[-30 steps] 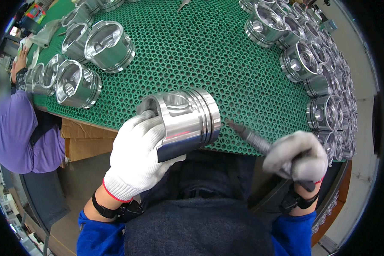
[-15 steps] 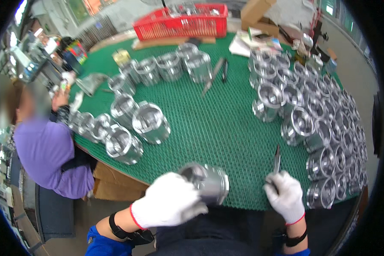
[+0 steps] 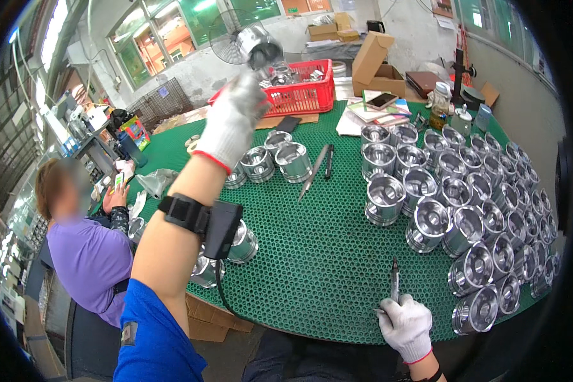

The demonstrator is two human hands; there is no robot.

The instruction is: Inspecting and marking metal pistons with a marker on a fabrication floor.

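My left hand (image 3: 230, 124), in a white glove with a red cuff, is raised over the far side of the table and smeared by motion. At its fingertips a shiny metal piston (image 3: 258, 44) is held up in the air, above the red crate (image 3: 321, 92). My right hand (image 3: 406, 326), also gloved, rests at the table's near edge, closed round a slim dark pen-like tool (image 3: 395, 280) pointing away from me. Several pistons (image 3: 384, 197) stand in packed rows to its right. More pistons (image 3: 294, 162) stand beyond my left forearm, which partly hides that group.
The green mat (image 3: 312, 254) covers the table. A silver blade-like tool (image 3: 313, 175) and a black pen-like one (image 3: 329, 162) lie on it. Papers with a phone (image 3: 381, 100), an open cardboard box (image 3: 382, 76) and jars (image 3: 440, 105) stand far right. A person in purple (image 3: 89, 261) sits left.
My left hand has swung up and away from the near edge, carrying the piston to the far side. The view has tilted upward. My right hand still holds its tool near the edge.
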